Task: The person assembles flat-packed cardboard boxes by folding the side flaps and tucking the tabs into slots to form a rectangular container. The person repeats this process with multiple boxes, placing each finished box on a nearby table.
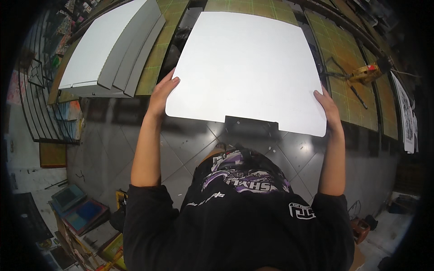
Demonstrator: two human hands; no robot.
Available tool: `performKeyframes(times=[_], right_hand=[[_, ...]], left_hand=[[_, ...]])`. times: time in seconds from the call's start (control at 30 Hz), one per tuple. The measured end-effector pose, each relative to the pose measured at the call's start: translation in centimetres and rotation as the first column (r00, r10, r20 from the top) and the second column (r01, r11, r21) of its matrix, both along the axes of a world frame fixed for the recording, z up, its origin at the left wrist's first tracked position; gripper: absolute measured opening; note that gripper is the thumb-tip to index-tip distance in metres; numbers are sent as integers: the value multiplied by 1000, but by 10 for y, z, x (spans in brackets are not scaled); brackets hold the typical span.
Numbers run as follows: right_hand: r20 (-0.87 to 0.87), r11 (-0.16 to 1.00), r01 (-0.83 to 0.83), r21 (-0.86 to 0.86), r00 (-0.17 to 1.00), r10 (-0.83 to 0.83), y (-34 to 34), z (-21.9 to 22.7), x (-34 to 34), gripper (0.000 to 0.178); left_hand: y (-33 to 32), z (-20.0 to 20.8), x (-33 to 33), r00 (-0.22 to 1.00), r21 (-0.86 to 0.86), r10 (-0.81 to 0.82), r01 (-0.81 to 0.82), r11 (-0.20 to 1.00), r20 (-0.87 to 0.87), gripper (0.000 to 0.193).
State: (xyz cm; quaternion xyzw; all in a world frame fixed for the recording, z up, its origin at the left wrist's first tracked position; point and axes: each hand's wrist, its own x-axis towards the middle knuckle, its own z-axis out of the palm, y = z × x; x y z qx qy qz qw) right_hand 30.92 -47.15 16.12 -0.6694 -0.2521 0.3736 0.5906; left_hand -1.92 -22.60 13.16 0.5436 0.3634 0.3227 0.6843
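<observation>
A large white cardboard sheet (246,67) with rounded corners and a notch in its near edge is held up in front of me. My left hand (163,91) grips its left edge, thumb on top and fingers hidden underneath. At the right edge, my right hand (328,107) holds it the same way, its thumb over the white face. The sheet covers part of the worktable behind it. To the left of my left hand lies a stack of similar white cardboard sheets (110,40).
The worktable (346,99) has yellowish panels with gaps between them. On its right side rests a yellow tool (364,72) with a cable. Papers (405,115) hang at the far right. A metal rack (43,104) stands left, with framed screens (83,212) below it on the tiled floor.
</observation>
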Motion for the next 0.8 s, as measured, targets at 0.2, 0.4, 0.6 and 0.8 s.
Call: performKeyframes(times=[0.2,0.4,0.6,0.8], right_hand=[[518,983,79,-165,855,18,5,-23,5,69],[587,986,-153,-67,793,163,-37,-7,-3,90],[784,924,-263,-276,495,375,-37,0,-20,93],[773,905,-255,-342,471,425,-38,-3,-22,86]], left_hand=[[-2,-11,4,965,265,113,-48,963,-238,45],[-18,5,-11,886,595,-111,389,703,-449,96],[-20,-4,-11,831,659,-27,460,596,-555,121],[-30,15,-5,692,628,84,590,507,-717,118]])
